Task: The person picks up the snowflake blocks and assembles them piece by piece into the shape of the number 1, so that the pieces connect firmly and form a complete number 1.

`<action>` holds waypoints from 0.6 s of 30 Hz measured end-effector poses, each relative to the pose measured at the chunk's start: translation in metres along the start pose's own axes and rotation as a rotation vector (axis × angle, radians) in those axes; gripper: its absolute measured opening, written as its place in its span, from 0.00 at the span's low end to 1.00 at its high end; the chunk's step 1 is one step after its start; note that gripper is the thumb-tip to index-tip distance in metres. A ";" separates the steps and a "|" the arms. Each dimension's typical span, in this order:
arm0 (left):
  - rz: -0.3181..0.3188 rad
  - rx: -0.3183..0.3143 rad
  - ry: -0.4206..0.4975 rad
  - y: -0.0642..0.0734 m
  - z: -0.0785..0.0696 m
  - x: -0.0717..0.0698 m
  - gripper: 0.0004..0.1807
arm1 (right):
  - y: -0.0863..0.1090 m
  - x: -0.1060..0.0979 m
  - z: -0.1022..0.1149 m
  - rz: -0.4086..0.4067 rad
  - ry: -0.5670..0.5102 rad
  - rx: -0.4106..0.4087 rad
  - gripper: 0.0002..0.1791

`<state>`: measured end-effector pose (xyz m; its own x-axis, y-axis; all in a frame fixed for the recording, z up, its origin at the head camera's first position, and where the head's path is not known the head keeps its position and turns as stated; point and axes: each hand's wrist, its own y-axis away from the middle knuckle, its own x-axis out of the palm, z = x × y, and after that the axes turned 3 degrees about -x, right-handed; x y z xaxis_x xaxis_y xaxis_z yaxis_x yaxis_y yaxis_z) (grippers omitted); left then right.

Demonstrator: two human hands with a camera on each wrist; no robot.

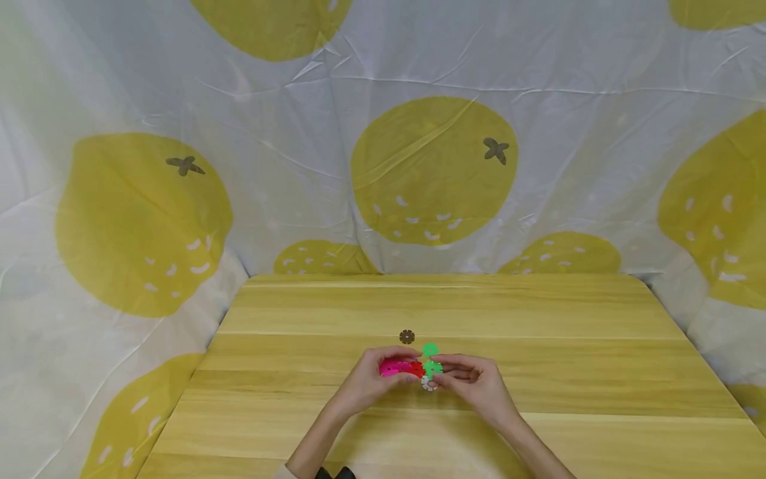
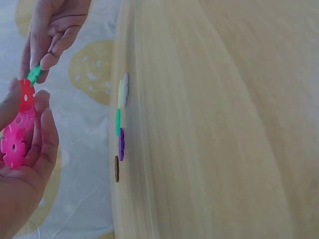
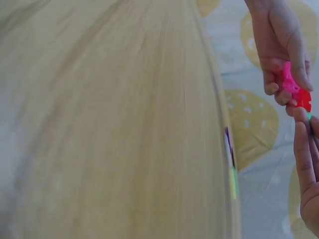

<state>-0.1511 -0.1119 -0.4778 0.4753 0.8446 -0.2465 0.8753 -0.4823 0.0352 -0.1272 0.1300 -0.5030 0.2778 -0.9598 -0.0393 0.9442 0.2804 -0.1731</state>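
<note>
My left hand (image 1: 361, 382) holds a short chain of notched plastic snowflake discs. The chain has pink discs (image 2: 14, 147) at the palm end and a red disc (image 2: 27, 94) at the far end. Between thumb and fingers, my right hand (image 1: 483, 387) pinches a green disc (image 2: 34, 73) at the edge of the red one. Red and green meet there; whether their slots interlock cannot be told. Both hands are raised above the table, close together. Fingers partly cover the chain in the head view.
Loose discs lie on the wooden table (image 1: 287, 392) beyond the hands: a brown disc (image 1: 407, 336), another green disc (image 1: 430, 349), a white disc (image 1: 427, 384), a purple disc (image 2: 121, 144) and a yellow disc (image 2: 120, 92). A lemon-print cloth (image 1: 299, 166) hangs behind the table.
</note>
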 end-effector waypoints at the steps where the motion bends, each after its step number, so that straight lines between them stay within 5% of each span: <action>1: -0.007 -0.007 0.000 0.000 0.000 0.000 0.17 | 0.000 0.000 0.000 0.000 -0.008 0.004 0.20; 18: -0.011 0.007 0.031 0.001 -0.002 -0.002 0.14 | 0.003 -0.002 0.000 0.042 -0.097 -0.047 0.21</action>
<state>-0.1505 -0.1137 -0.4759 0.4687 0.8564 -0.2165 0.8796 -0.4750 0.0255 -0.1250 0.1324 -0.5036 0.3349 -0.9411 0.0473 0.9225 0.3173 -0.2198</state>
